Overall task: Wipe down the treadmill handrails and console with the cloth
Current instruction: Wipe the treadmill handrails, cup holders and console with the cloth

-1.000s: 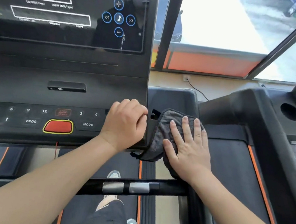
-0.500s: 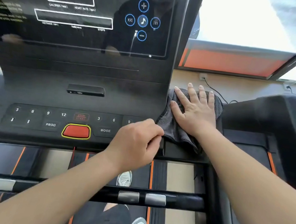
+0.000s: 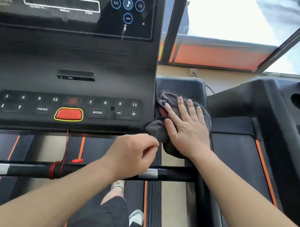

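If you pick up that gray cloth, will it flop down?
Probably floppy: the cloth bunches in folds under the flat right hand. Likely light, since it looks thin. Its fuzzy texture probably grips rather than slips.

Single wide-angle view from a camera worn on the person's head, facing forward and tilted steeply down. The treadmill console (image 3: 72,61) fills the upper left of the frame at close range: its button labels are readable, but the screen text is blurred. Both forearms enter from the bottom corners, with the left hand (image 3: 132,155) at centre and the right hand (image 3: 187,129) just right of centre. The handrail bar (image 3: 171,174) crosses the lower half, with a shoe (image 3: 136,217) seen below it. Straight edges lean toward the borders – a window (image 3: 230,15) sits upper right, and a neighbouring machine (image 3: 271,114) sits at the right edge
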The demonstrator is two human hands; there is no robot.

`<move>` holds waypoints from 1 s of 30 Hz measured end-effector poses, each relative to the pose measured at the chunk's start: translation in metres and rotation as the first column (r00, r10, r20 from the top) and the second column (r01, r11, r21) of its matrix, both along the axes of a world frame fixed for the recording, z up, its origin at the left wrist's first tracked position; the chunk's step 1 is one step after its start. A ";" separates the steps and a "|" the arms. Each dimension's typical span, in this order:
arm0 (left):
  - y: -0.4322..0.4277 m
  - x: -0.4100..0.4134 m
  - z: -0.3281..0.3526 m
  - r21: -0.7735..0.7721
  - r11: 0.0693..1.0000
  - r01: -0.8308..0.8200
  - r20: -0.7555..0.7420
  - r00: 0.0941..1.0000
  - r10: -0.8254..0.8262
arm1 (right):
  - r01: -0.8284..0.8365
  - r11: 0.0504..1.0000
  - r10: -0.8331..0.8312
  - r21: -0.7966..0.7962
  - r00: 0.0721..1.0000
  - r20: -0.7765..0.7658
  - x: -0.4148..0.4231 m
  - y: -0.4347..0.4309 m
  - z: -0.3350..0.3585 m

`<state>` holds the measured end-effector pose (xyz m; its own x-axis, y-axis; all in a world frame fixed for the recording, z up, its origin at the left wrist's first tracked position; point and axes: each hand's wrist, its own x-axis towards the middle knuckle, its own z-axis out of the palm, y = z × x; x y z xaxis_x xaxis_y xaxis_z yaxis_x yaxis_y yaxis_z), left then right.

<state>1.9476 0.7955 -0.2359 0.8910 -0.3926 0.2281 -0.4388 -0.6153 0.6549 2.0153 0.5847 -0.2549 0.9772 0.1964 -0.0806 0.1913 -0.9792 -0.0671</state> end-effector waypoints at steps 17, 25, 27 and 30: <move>0.007 -0.050 -0.009 0.088 0.992 -0.091 0.002 0.996 0.091 | 0.053 0.925 -0.008 0.377 0.993 -0.120 -0.170 0.007 0.006; 0.064 -0.070 -0.017 0.096 0.970 -0.224 -0.065 0.971 0.231 | 0.089 0.996 -0.093 0.032 0.979 0.181 -0.140 0.062 -0.039; 0.074 -0.071 -0.016 0.101 0.960 -0.260 -0.069 0.961 0.267 | -0.012 0.998 -0.001 0.056 0.973 0.231 -0.133 0.093 -0.042; 0.078 -0.068 -0.014 0.113 0.957 -0.269 -0.071 0.958 0.277 | -0.180 0.977 0.147 0.117 0.957 0.250 -0.134 0.129 -0.047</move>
